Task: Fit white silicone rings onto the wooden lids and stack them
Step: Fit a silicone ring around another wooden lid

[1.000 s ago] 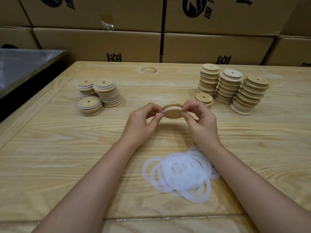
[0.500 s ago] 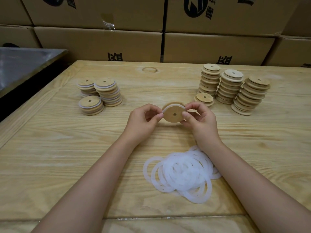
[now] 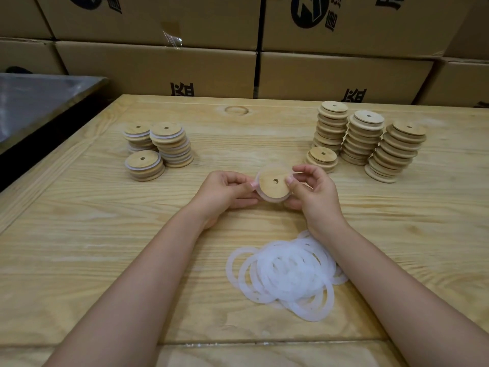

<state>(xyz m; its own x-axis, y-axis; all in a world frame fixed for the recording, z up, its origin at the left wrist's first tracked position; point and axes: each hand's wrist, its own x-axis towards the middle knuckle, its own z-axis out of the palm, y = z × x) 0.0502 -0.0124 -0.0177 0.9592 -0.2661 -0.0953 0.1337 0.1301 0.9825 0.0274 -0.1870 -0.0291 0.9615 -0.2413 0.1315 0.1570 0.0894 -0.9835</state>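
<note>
Wood, silicone and cardboard surfaces
The lid (image 3: pixel 272 190) is matt pale wood; rings (image 3: pixel 287 274) translucent white silicone; table (image 3: pixel 105 234) grained wood; boxes (image 3: pixel 158 67) matt cardboard.

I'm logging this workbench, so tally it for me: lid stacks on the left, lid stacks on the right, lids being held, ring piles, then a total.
Left lid stacks: 3
Right lid stacks: 4
Held lid, between left hand and right hand: 1
Ring pile: 1
Total: 9

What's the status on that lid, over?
Left hand and right hand both pinch one wooden lid. White ring around its rim. Loose rings close by, nothing in the way.
</note>
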